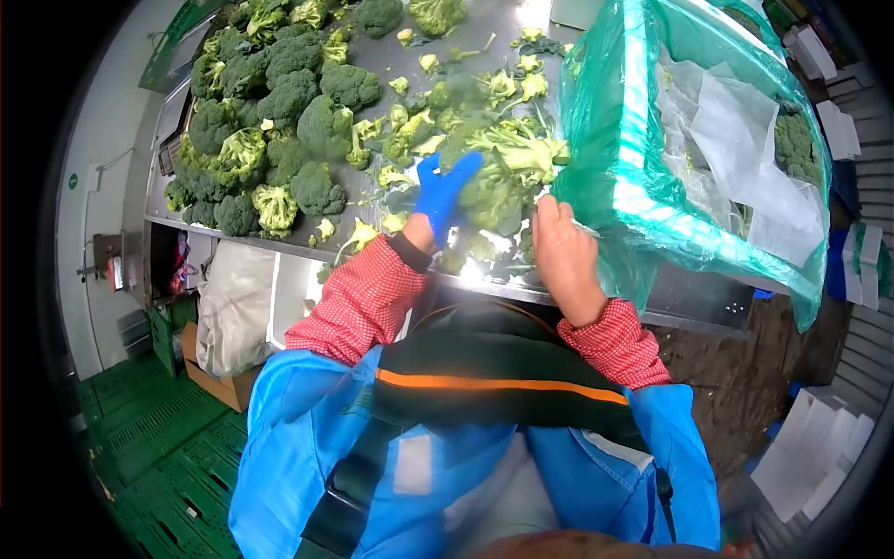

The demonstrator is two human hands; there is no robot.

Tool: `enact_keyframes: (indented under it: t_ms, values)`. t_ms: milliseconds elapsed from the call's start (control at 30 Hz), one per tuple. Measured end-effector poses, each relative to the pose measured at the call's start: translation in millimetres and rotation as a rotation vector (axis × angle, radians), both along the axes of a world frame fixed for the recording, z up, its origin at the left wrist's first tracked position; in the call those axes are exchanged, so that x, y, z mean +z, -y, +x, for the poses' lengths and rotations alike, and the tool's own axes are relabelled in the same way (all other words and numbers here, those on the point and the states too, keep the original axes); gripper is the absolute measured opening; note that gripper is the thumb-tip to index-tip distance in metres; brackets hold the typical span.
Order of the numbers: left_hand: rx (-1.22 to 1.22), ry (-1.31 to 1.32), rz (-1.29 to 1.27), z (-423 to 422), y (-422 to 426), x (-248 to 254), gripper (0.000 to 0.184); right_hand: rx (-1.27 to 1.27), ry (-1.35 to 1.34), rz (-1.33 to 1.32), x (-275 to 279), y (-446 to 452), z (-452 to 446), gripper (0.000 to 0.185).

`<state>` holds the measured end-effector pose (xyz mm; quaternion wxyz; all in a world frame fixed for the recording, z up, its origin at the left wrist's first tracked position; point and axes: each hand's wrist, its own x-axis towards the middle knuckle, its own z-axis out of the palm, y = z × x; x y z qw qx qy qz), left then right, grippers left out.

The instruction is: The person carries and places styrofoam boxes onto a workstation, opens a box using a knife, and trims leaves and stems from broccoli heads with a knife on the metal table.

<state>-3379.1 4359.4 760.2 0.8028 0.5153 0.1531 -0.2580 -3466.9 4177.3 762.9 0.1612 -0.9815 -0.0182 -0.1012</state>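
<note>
My left hand (pixel 441 194), in a blue glove, has its thumb and fingers spread at the left side of a broccoli head (pixel 494 197). That head is blurred, and I cannot tell how firmly the hand touches it. A pale cut stalk (pixel 526 149) lies just beyond. My bare right hand (pixel 566 247) is closed near the table's front edge, right of the broccoli. A small pale bit shows at its fingertips, but what it grips is hidden. Trimmed broccoli pieces (pixel 410 135) lie scattered around and beyond my left hand.
Many broccoli heads (pixel 293 98) are heaped on the left of the metal table (pixel 372 51). On the right stands a crate lined with green plastic (pixel 610 140), with white sheets (pixel 731 140) over broccoli. Green crates (pixel 172 466) lie low at the left; a white sack (pixel 237 298) sits under the table.
</note>
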Motion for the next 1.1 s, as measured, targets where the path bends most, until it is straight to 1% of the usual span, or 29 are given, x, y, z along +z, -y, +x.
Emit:
enact_keyframes:
  t_ms: [100, 133, 167, 233, 300, 333, 400, 500, 567, 600, 700, 733, 833, 867, 900, 933, 967, 1033, 1067, 1100]
  values:
    - [0.071, -0.01, 0.09, -6.9, 15.9, -2.1, 0.094, -0.081, -0.034, -0.076, -7.3, -4.0, -1.5, 0.015]
    - [0.124, 0.038, 0.207, -13.3, 27.5, 3.3, 0.096, -0.111, -0.049, -0.073, -13.8, -3.2, -3.0, 0.015]
    - [0.129, 0.116, 0.251, -17.7, 31.5, -14.6, 0.1, -0.144, -0.062, -0.07, -22.2, -1.0, -3.6, 0.015]
    - [0.11, 0.156, 0.265, -24.8, 43.5, -17.5, 0.1, -0.185, -0.081, -0.063, -27.2, 1.7, 0.0, 0.014]
    - [0.188, 0.121, 0.249, -21.1, 51.9, -25.5, 0.098, -0.198, -0.109, -0.051, -28.0, 1.3, 1.4, 0.014]
    - [0.23, 0.108, 0.241, -19.0, 54.3, -28.3, 0.097, -0.167, -0.098, -0.007, -28.3, 3.7, 0.7, 0.014]
    - [0.2, 0.13, 0.235, -14.2, 49.1, -28.7, 0.096, -0.101, -0.066, 0.089, -28.5, 8.1, 3.5, 0.014]
    - [0.164, 0.21, 0.274, -11.7, 44.3, -37.9, 0.092, -0.049, -0.037, 0.129, -10.3, 10.8, -7.8, 0.011]
    - [0.145, 0.278, 0.308, -13.7, 44.1, -45.9, 0.088, -0.044, -0.091, 0.211, 0.9, 14.9, -16.4, 0.012]
    - [0.141, 0.285, 0.271, -15.9, 47.2, -42.1, 0.087, -0.038, -0.116, 0.249, 6.4, 17.2, -19.6, 0.014]
    - [0.103, 0.284, 0.279, -14.8, 46.3, -54.0, 0.088, -0.02, -0.102, 0.24, 20.9, 21.6, -25.2, 0.014]
    - [0.106, 0.226, 0.238, -20.6, 48.6, -25.8, 0.091, -0.012, -0.091, 0.271, 27.4, 20.5, -24.6, 0.014]
    - [0.183, 0.528, 0.6, -21.0, 34.4, -3.3, 0.093, 0.025, -0.047, 0.369, 33.9, 10.7, -18.3, 0.013]
    - [0.206, 0.543, 0.454, -16.1, 22.2, -1.6, 0.094, 0.047, -0.02, 0.408, 26.7, 3.9, -11.0, 0.013]
    - [0.243, 0.569, 0.48, -15.3, 18.2, 13.2, 0.093, 0.069, 0.009, 0.448, 18.4, -2.6, -2.5, 0.013]
    - [0.241, 0.593, 0.654, -11.2, 8.9, 8.4, 0.092, 0.095, -0.073, 0.5, 7.7, -7.6, 8.4, 0.013]
    - [0.241, 0.617, 0.829, -4.2, -1.0, -2.5, 0.091, 0.129, -0.112, 0.481, -5.6, -12.3, 18.3, 0.011]
    - [0.283, 0.539, 0.812, 8.5, -19.5, -45.6, 0.091, 0.198, -0.19, 0.439, -25.1, -21.7, 32.3, 0.008]
    - [0.3, 0.5, 0.8, 12.6, -24.8, -56.9, 0.091, 0.206, -0.146, 0.394, -23.5, -25.5, 35.4, 0.009]
    - [0.289, 0.484, 0.704, 16.0, -23.3, -50.3, 0.091, 0.189, -0.13, 0.348, -19.0, -25.5, 37.9, 0.008]
